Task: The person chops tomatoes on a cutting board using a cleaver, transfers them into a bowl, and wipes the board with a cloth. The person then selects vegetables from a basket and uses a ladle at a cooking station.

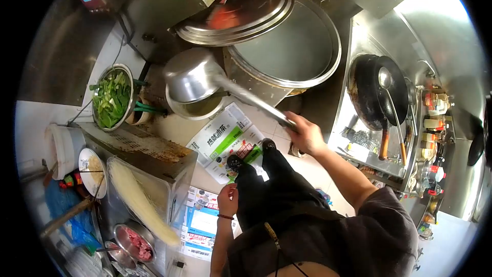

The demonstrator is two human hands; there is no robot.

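Observation:
My right hand (307,133) is closed around the end of a long-handled metal dipper (192,74). The dipper's deep bowl hangs beside the big stockpot, tilted over a pale bucket (193,112) with cloudy liquid in it. A large round lid (241,33) partly covers the stockpot (335,54), which holds greyish, steamy-looking liquid. Down by my thigh hangs my left hand (228,200), its fingers loosely curled and nothing visible in them. Whether anything pours from the dipper, I cannot tell.
At left are a bowl of chopped greens (113,100), noodles (141,200) on a tray and a bowl of raw meat (136,243). Black woks (366,92) and ladles sit on the right-hand stove, beside seasoning bottles (433,123). Flattened cardboard (225,133) lies around my feet.

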